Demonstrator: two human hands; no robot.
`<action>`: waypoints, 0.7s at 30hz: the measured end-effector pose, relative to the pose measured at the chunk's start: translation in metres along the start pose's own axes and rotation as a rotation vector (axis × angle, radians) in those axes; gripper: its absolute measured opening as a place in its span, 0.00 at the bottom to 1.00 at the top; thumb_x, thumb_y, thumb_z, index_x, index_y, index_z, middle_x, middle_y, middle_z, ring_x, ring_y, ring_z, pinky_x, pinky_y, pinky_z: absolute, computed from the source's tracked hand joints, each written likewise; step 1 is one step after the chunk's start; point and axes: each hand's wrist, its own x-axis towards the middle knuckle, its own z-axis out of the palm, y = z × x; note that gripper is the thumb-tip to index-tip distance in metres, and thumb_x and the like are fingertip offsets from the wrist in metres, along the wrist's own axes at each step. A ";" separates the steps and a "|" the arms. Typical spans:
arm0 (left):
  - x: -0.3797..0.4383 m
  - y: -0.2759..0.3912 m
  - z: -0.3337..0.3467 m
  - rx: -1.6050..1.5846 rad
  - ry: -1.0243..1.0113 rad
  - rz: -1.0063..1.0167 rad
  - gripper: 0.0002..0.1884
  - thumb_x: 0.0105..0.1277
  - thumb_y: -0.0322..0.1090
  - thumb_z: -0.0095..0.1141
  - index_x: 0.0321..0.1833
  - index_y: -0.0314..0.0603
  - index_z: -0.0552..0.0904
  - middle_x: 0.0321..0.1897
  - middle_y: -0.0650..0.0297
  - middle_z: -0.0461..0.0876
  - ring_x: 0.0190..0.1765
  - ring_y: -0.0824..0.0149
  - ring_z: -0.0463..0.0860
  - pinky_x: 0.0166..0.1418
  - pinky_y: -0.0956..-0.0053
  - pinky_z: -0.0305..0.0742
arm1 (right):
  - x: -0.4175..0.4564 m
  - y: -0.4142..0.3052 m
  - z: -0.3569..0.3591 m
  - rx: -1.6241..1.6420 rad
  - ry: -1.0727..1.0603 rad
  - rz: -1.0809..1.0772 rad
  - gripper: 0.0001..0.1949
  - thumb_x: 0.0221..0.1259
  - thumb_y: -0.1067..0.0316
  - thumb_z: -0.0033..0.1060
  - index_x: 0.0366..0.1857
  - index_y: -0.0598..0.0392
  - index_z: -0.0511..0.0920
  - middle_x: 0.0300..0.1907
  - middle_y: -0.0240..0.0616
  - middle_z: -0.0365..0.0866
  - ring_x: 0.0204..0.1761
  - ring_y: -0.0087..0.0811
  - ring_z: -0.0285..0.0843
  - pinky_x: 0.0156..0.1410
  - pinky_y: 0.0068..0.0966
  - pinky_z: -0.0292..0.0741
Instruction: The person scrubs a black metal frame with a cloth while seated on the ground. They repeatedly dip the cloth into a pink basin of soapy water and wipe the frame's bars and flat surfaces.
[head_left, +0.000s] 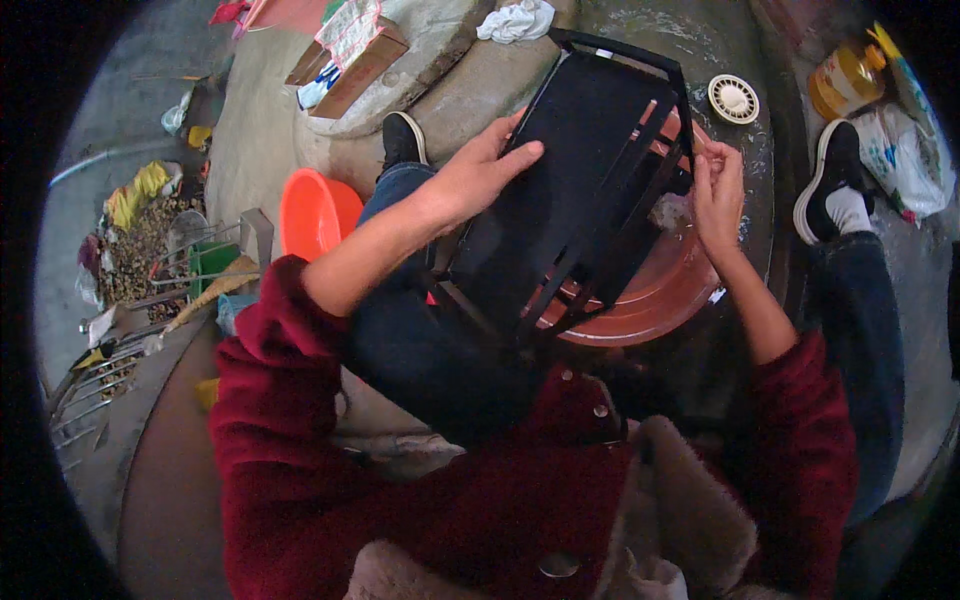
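A black rack with a flat panel and slatted side (532, 172) is tilted over a reddish-brown plastic basin (652, 307). My left hand (495, 165) grips the rack's left edge, its thumb lying on the flat panel. On the other side, my right hand (716, 187) is at the rack's right edge near the basin's rim, its fingers bent; whether they close on the rack or on something small is not clear. Something pale, perhaps a wet cloth (670, 212), shows in the basin beside the right hand. The rack hides much of the basin.
An orange plastic bowl (319, 214) stands by my left leg. Beyond it lie a cardboard box (360, 75) and a crumpled white bag (516, 20). A round cream drain strainer (733, 99) rests on wet concrete. An oil bottle (847, 81) and plastic bags (904, 161) are at the right.
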 end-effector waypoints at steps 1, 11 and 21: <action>0.002 -0.007 0.003 0.007 0.022 0.003 0.24 0.75 0.47 0.49 0.63 0.34 0.73 0.51 0.64 0.79 0.50 0.72 0.77 0.55 0.76 0.72 | -0.004 0.007 0.002 0.000 0.031 0.041 0.08 0.68 0.68 0.53 0.45 0.59 0.74 0.42 0.47 0.75 0.42 0.42 0.77 0.50 0.32 0.73; 0.029 -0.056 -0.036 -0.077 0.235 -0.004 0.21 0.77 0.45 0.46 0.47 0.30 0.82 0.37 0.65 0.84 0.37 0.75 0.80 0.45 0.78 0.75 | -0.057 0.064 0.023 -0.443 -0.442 -0.410 0.19 0.48 0.69 0.68 0.47 0.52 0.76 0.49 0.44 0.75 0.53 0.48 0.71 0.60 0.40 0.71; 0.051 -0.062 -0.086 0.004 0.257 -0.157 0.20 0.76 0.47 0.48 0.45 0.35 0.82 0.34 0.68 0.83 0.32 0.77 0.79 0.38 0.81 0.76 | -0.046 0.073 0.007 -1.058 -0.677 -0.232 0.22 0.55 0.69 0.56 0.57 0.52 0.75 0.45 0.45 0.82 0.47 0.45 0.80 0.50 0.41 0.78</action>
